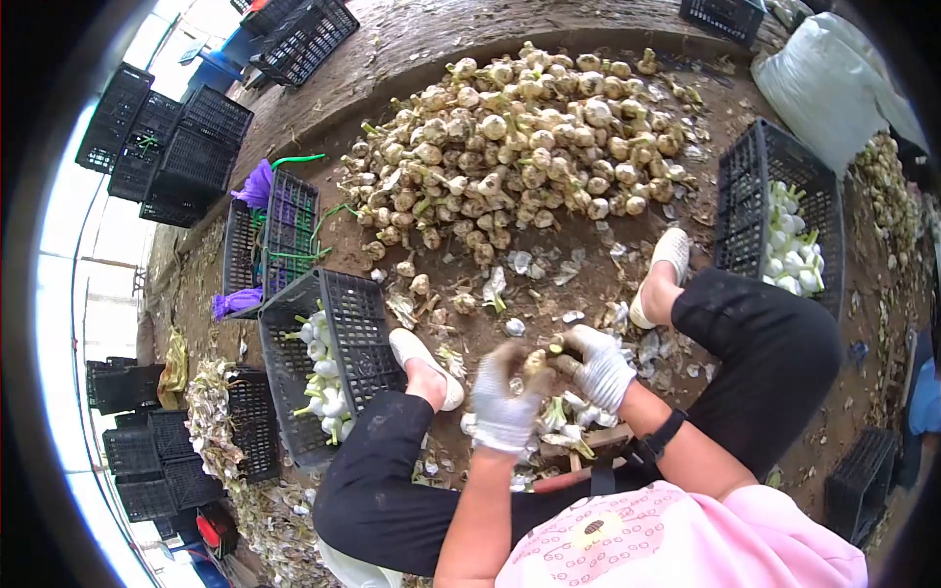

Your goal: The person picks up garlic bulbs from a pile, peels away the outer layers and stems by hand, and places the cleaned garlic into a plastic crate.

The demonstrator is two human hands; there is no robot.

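Observation:
My left hand (505, 397), in a whitish work glove and slightly blurred, has its fingers curled around one side of a brownish garlic bulb (537, 363). From the other side my right hand (600, 367), gloved too, is closed at the stem end of that bulb. Beneath both hands, peeled white garlic with cut stems (569, 416) lies beside a wooden piece (588, 437) between my legs. In front spreads a large heap of unpeeled garlic bulbs (510, 147) on the dirt floor.
Black crates with white garlic stand by my left foot (355, 323) and right foot (740, 196). A crate with purple netting (294, 220) sits farther left. A white sack (823, 93) rests at the upper right. Stacked crates (201, 137) and garlic skins (216, 416) line the left.

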